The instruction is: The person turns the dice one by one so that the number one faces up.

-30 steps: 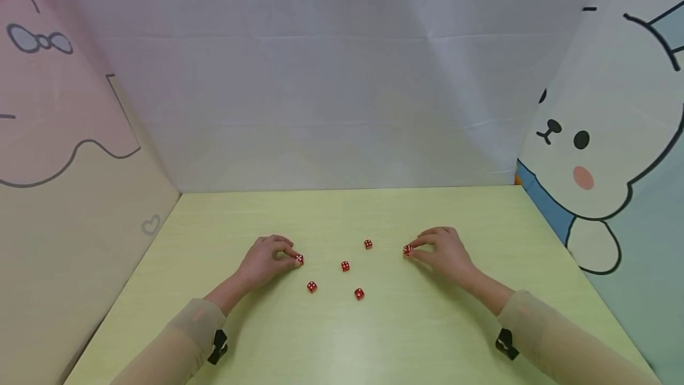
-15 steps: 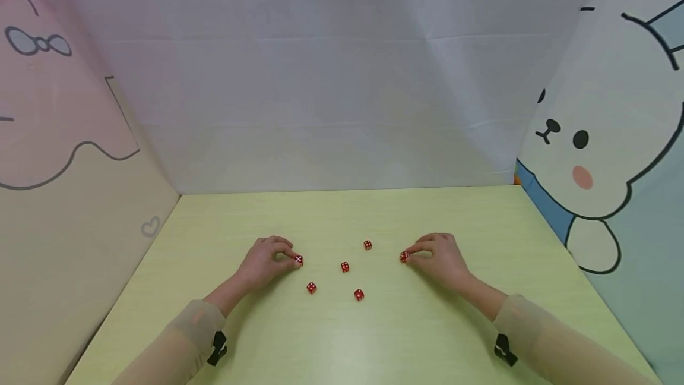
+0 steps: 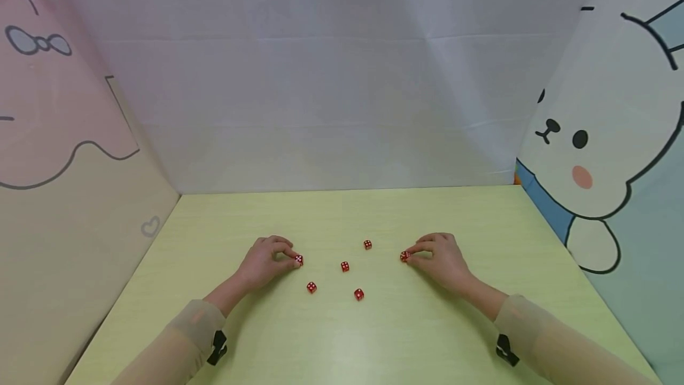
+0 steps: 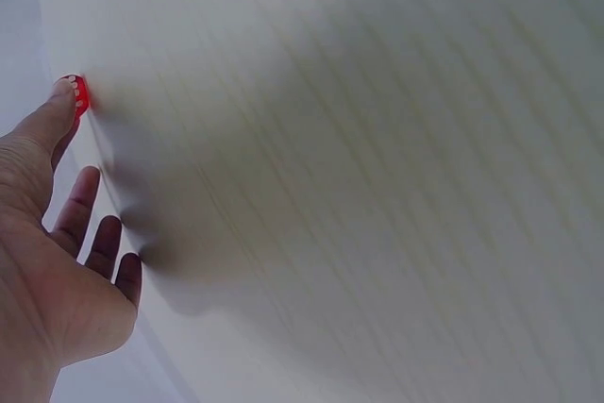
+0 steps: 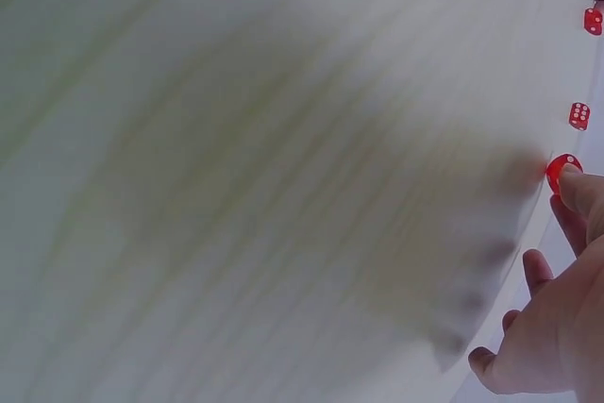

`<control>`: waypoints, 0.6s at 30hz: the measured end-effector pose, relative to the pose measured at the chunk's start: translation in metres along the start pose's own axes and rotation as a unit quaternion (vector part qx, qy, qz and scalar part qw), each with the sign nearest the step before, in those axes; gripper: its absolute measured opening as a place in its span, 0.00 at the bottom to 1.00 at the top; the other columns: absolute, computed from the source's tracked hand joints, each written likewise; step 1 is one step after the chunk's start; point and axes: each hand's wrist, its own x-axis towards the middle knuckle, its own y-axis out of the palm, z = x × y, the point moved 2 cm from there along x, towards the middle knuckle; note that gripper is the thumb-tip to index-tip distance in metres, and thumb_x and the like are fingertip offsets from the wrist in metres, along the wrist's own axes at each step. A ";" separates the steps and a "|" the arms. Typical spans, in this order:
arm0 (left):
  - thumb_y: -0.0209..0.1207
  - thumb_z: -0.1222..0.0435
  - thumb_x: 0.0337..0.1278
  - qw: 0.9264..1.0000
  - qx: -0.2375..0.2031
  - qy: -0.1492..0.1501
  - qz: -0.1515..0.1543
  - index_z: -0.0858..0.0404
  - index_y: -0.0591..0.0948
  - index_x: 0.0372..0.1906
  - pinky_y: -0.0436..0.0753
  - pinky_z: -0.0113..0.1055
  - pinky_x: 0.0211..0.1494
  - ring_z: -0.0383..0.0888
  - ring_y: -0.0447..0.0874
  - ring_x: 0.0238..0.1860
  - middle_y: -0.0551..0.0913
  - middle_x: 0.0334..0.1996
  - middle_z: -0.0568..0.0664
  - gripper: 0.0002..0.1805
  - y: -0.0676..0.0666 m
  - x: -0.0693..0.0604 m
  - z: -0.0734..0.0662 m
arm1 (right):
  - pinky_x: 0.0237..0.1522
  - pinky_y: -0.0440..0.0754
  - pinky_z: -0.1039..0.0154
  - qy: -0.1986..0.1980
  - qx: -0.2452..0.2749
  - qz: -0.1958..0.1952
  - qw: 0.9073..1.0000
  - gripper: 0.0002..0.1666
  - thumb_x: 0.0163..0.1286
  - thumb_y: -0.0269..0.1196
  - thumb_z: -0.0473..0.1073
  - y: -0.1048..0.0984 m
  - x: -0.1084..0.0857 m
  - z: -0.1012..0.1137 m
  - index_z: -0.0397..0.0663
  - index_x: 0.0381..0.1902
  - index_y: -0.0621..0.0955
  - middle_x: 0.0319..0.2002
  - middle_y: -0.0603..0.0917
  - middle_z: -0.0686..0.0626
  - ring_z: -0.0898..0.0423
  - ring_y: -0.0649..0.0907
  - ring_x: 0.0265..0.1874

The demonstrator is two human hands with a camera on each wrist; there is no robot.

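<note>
My left hand (image 3: 268, 261) pinches a red die (image 3: 299, 260) between thumb and finger at the left of the group. In the left wrist view, the left hand (image 4: 61, 261) has its thumb on that die (image 4: 81, 95), the other fingers spread apart. On the right, my right hand (image 3: 440, 259) pinches another red die (image 3: 404, 256). The right wrist view has the right hand (image 5: 557, 313) with its thumb over this die (image 5: 563, 173). Between the hands lie several loose red dice, among them one in the middle (image 3: 345, 267) and one farther back (image 3: 367, 245).
A pale yellow-green table (image 3: 342, 343) carries everything. Nearer its front lie two more loose dice, one left (image 3: 312, 287) and one right (image 3: 359, 294). A whitish cloth wall (image 3: 331, 106) stands behind, with cartoon-printed panels at the left (image 3: 64, 100) and right (image 3: 614, 117).
My right hand has moved a little nearer to me and to the left, with its die between the fingers. The left hand and the loose dice stay where they were.
</note>
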 end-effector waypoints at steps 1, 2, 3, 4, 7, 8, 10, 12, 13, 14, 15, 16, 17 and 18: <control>0.73 0.55 0.58 1.000 0.000 0.000 0.000 0.48 0.90 0.37 0.70 0.56 0.63 0.60 0.71 0.61 0.82 0.55 0.47 0.05 0.000 0.000 0.000 | 0.64 0.65 0.36 -0.002 -0.002 -0.001 1.000 0.09 0.66 0.73 0.49 0.000 0.000 -0.001 0.55 0.43 0.92 0.55 0.82 0.43 0.36 0.67 0.64; 0.73 0.55 0.58 1.000 0.000 0.000 0.000 0.48 0.90 0.37 0.70 0.56 0.63 0.60 0.71 0.61 0.82 0.55 0.47 0.05 0.000 0.000 0.000 | 0.63 0.65 0.36 -0.004 -0.003 -0.001 1.000 0.09 0.66 0.73 0.49 0.000 -0.001 -0.001 0.55 0.43 0.92 0.55 0.82 0.43 0.36 0.67 0.64; 0.73 0.55 0.58 1.000 0.001 0.001 0.000 0.48 0.90 0.37 0.70 0.56 0.63 0.60 0.71 0.61 0.82 0.55 0.47 0.05 0.000 0.000 0.000 | 0.63 0.66 0.36 -0.005 -0.004 -0.001 1.000 0.09 0.66 0.73 0.48 -0.001 -0.001 -0.002 0.55 0.43 0.92 0.55 0.82 0.44 0.36 0.67 0.64; 0.73 0.55 0.58 1.000 0.001 0.001 0.000 0.48 0.90 0.37 0.70 0.56 0.63 0.60 0.71 0.61 0.82 0.55 0.47 0.05 0.000 0.000 0.000 | 0.63 0.66 0.36 -0.007 -0.005 -0.002 1.000 0.09 0.66 0.73 0.48 -0.001 -0.001 -0.003 0.55 0.42 0.92 0.55 0.82 0.44 0.36 0.67 0.64; 0.73 0.54 0.58 1.000 -0.001 0.000 -0.001 0.48 0.90 0.37 0.70 0.56 0.62 0.60 0.71 0.61 0.82 0.55 0.47 0.05 0.000 0.000 0.000 | 0.62 0.66 0.35 -0.010 -0.012 -0.004 1.000 0.08 0.66 0.73 0.48 -0.002 -0.003 -0.005 0.56 0.42 0.92 0.55 0.82 0.43 0.35 0.68 0.63; 0.73 0.54 0.58 1.000 -0.002 0.000 -0.001 0.48 0.90 0.37 0.70 0.56 0.62 0.60 0.71 0.61 0.82 0.55 0.47 0.05 0.000 0.000 0.000 | 0.62 0.67 0.35 -0.011 -0.013 -0.004 1.000 0.08 0.66 0.73 0.48 -0.003 -0.003 -0.005 0.56 0.41 0.92 0.55 0.82 0.43 0.35 0.68 0.63; 0.73 0.54 0.58 1.000 -0.002 0.001 0.000 0.48 0.90 0.37 0.71 0.56 0.62 0.60 0.71 0.61 0.82 0.55 0.46 0.05 0.000 0.000 0.000 | 0.62 0.67 0.35 -0.011 -0.016 -0.006 1.000 0.07 0.66 0.73 0.48 -0.004 -0.004 -0.006 0.55 0.41 0.92 0.55 0.82 0.43 0.35 0.68 0.63; 0.73 0.54 0.58 1.000 -0.002 0.002 0.000 0.48 0.90 0.37 0.71 0.56 0.62 0.60 0.71 0.61 0.82 0.55 0.47 0.05 0.000 0.000 0.000 | 0.62 0.67 0.35 -0.012 -0.020 -0.007 1.000 0.07 0.66 0.73 0.47 -0.004 -0.004 -0.007 0.55 0.41 0.91 0.55 0.82 0.43 0.35 0.68 0.63; 0.73 0.54 0.58 1.000 -0.001 0.003 0.000 0.48 0.90 0.37 0.71 0.56 0.62 0.60 0.71 0.61 0.82 0.55 0.47 0.05 0.000 0.000 0.000 | 0.62 0.67 0.35 -0.013 -0.022 -0.007 1.000 0.07 0.66 0.74 0.47 -0.004 -0.004 -0.008 0.55 0.41 0.91 0.55 0.82 0.43 0.35 0.68 0.63; 0.73 0.54 0.58 1.000 -0.001 0.004 -0.001 0.48 0.90 0.37 0.71 0.56 0.62 0.60 0.72 0.60 0.82 0.55 0.47 0.05 0.000 -0.001 0.000 | 0.62 0.67 0.35 -0.014 -0.023 -0.008 1.000 0.07 0.66 0.73 0.47 -0.004 -0.004 -0.008 0.55 0.40 0.91 0.55 0.82 0.43 0.35 0.68 0.63; 0.73 0.54 0.58 1.000 0.000 0.004 -0.001 0.48 0.90 0.37 0.71 0.56 0.62 0.60 0.72 0.60 0.82 0.55 0.47 0.05 0.000 -0.001 0.000 | 0.62 0.67 0.35 -0.015 -0.025 -0.008 1.000 0.07 0.66 0.73 0.47 -0.004 -0.004 -0.008 0.55 0.41 0.91 0.55 0.82 0.43 0.35 0.68 0.63; 0.73 0.54 0.58 1.000 0.000 0.005 -0.001 0.48 0.90 0.37 0.71 0.56 0.62 0.60 0.72 0.60 0.83 0.55 0.47 0.05 0.000 -0.001 -0.001 | 0.62 0.67 0.35 -0.016 -0.028 -0.008 0.999 0.07 0.66 0.73 0.46 -0.004 -0.004 -0.008 0.55 0.41 0.91 0.54 0.82 0.43 0.35 0.68 0.63; 0.73 0.54 0.58 1.000 0.000 0.006 -0.001 0.48 0.90 0.37 0.71 0.56 0.61 0.60 0.72 0.60 0.83 0.55 0.47 0.05 0.000 -0.001 -0.001 | 0.62 0.67 0.35 -0.017 -0.032 -0.008 0.999 0.07 0.66 0.73 0.46 -0.004 -0.004 -0.008 0.55 0.41 0.91 0.54 0.82 0.43 0.35 0.68 0.63; 0.73 0.54 0.58 1.000 0.001 0.006 -0.001 0.48 0.90 0.37 0.71 0.55 0.61 0.60 0.72 0.59 0.83 0.55 0.47 0.05 0.000 -0.001 0.000 | 0.62 0.67 0.35 -0.018 -0.035 -0.008 0.999 0.07 0.66 0.73 0.46 -0.004 -0.004 -0.008 0.55 0.41 0.91 0.54 0.82 0.43 0.35 0.68 0.63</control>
